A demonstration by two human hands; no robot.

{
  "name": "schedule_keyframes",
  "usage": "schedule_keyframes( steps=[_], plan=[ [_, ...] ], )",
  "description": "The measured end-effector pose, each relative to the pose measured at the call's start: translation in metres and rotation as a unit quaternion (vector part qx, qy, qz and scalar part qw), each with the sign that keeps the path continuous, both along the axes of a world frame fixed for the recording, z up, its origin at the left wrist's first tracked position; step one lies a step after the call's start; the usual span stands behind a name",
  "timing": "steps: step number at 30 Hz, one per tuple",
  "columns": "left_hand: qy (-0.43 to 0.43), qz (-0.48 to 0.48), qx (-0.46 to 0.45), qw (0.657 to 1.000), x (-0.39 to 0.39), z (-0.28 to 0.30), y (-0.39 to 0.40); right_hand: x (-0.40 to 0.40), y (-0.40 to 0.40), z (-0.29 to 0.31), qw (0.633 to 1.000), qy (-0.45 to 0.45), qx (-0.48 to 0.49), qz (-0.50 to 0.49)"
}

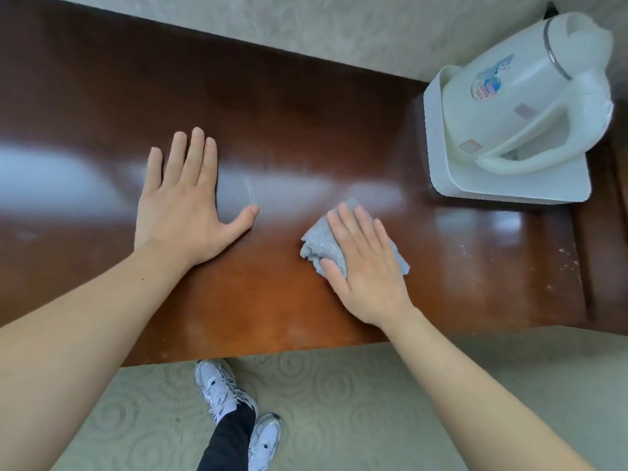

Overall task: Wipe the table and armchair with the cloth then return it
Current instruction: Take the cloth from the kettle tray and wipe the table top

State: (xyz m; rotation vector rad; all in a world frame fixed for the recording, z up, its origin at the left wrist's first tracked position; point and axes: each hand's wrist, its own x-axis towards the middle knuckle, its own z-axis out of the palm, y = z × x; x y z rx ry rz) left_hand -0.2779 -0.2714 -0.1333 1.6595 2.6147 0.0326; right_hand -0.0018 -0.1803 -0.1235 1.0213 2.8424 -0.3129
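Grey cloth (319,244) under flat right hand (368,266), left hand (185,202) flat on table (306,130), kettle (523,93) label unreadable

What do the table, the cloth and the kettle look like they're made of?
Table: looks like dark reddish wood or veneer with a glossy varnish; it mirrors window light.
Cloth: grey, soft and nubbly, probably microfibre or terry.
Kettle: smooth white plastic, it seems, with a thin silvery band near the top.
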Motion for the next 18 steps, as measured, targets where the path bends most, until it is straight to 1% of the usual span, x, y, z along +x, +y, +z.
schedule_keyframes(
  steps=[2, 6, 9, 10, 11, 14, 16, 18],
  plan=[
    [-0.001, -0.001, -0.002, 1.0, -0.001, 0.0, 0.0, -0.027, 0.035, 0.0, 0.998, 0.006, 0.011, -0.061],
    [0.004, -0.002, -0.008, 1.0, -0.002, -0.002, 0.0, -0.093, 0.095, -0.002, 0.988, -0.009, 0.046, -0.146],
    [0.006, -0.005, -0.009, 1.0, -0.003, -0.002, -0.001, -0.154, 0.118, -0.004, 0.976, -0.01, 0.035, -0.216],
    [0.004, -0.005, -0.009, 1.0, -0.003, -0.002, 0.0, -0.173, 0.121, -0.003, 0.975, -0.007, 0.029, -0.221],
    [0.0, -0.005, -0.009, 1.0, -0.003, -0.001, 0.0, -0.189, 0.12, -0.003, 0.978, -0.004, 0.026, -0.208],
    [-0.005, -0.004, -0.011, 1.0, -0.003, -0.002, 0.0, -0.207, 0.107, -0.001, 0.994, 0.001, 0.017, -0.11],
    [-0.011, -0.008, -0.009, 1.0, -0.003, -0.002, 0.0, -0.192, 0.094, 0.002, 0.999, 0.005, 0.01, -0.053],
    [-0.013, -0.006, -0.001, 1.0, -0.004, -0.002, -0.001, -0.166, 0.074, 0.002, 1.0, 0.012, 0.011, -0.022]
  ],
)
